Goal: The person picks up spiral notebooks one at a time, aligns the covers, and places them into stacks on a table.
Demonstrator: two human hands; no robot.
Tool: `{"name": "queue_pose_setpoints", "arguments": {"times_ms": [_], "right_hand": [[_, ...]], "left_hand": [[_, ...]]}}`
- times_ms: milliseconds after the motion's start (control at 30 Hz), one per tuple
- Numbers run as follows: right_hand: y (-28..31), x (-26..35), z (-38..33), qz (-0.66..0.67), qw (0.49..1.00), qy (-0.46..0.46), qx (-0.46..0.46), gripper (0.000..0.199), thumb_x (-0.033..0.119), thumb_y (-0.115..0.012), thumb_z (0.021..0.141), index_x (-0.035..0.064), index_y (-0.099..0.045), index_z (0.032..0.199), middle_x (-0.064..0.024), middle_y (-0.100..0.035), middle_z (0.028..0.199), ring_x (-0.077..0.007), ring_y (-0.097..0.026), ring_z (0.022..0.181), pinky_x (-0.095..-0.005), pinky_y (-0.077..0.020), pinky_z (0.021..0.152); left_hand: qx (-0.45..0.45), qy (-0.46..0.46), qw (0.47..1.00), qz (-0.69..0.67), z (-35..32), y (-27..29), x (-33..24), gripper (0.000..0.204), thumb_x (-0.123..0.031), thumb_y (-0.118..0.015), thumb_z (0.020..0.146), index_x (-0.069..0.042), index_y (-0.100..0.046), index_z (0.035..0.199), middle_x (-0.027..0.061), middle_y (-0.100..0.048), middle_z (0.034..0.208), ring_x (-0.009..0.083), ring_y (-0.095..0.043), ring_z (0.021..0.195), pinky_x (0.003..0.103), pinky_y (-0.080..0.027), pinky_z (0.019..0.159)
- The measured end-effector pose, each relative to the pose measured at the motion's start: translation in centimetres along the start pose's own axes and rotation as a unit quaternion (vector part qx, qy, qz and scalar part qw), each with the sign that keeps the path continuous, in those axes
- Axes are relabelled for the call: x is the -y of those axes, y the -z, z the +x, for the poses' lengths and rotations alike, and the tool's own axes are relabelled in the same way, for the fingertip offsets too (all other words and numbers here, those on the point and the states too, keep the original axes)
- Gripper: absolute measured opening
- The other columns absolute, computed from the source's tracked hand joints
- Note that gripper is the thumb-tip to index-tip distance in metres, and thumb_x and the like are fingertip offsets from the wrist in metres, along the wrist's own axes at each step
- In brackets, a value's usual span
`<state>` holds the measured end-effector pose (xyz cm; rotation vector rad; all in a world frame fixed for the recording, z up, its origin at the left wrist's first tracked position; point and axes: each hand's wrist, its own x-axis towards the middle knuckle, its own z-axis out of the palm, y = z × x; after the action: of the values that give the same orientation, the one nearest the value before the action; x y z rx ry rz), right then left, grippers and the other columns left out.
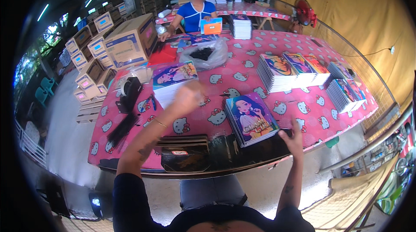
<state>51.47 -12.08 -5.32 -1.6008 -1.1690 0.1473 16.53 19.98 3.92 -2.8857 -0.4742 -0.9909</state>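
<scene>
A small stack of spiral notebooks [252, 117], its top cover showing a dark-haired cartoon figure, lies tilted near the front edge of the table. Beside its right corner is my right hand [293, 140], fingers apart and thumb toward the notebooks; it grips nothing. My left hand [190, 97] is smeared by motion next to a taller pile of white-paged sheets or books [170, 85] topped with a similar cover. Whether its fingers hold anything is hidden by the blur. In front of me lies a black folder-like board [184, 158] with an orange-and-white label.
Left are a tape dispenser [129, 91] and thin black strands [122, 130]. Beyond sits a plastic bag [219, 54] of black pieces. Notebook stacks [277, 80] stand on the right. Across the table, a person in blue [195, 13] handles an orange-and-blue notebook [211, 26]. Cartons [132, 41] rise at left.
</scene>
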Motion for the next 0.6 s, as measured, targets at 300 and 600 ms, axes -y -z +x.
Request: {"name": "queue_pose_setpoints", "arguments": {"times_ms": [300, 600], "right_hand": [[-6.7, 13.1, 1.1, 0.037, 0.987, 0.141, 0.073, 0.054, 0.016, -0.076, 0.088, 0.0005, -0.059, 0.137, -0.0215, -0.060, 0.136, -0.0347, -0.055, 0.130, -0.0423, -0.0419, 0.109], [-16.3, 16.9, 1.0, 0.127, 0.925, 0.197, 0.299, 0.060, 0.026, -0.073, 0.093, 0.0094, -0.051, 0.147, -0.0198, -0.047, 0.149, -0.0357, -0.048, 0.137, -0.0421, -0.0402, 0.112]], "left_hand": [[-0.012, 0.169, 0.984, 0.052, -5.6, 3.9, 8.2, 0.021, -0.014, -0.073, 0.089, -0.001, -0.075, 0.105, 0.0205, -0.074, 0.100, 0.0359, -0.073, 0.088, 0.042, -0.057, 0.079], [0.024, 0.242, 0.969, 0.045, -4.6, 6.0, 8.4, 0.019, -0.015, -0.072, 0.087, -0.007, -0.077, 0.104, 0.0146, -0.074, 0.099, 0.0341, -0.071, 0.090, 0.045, -0.054, 0.083]]}}
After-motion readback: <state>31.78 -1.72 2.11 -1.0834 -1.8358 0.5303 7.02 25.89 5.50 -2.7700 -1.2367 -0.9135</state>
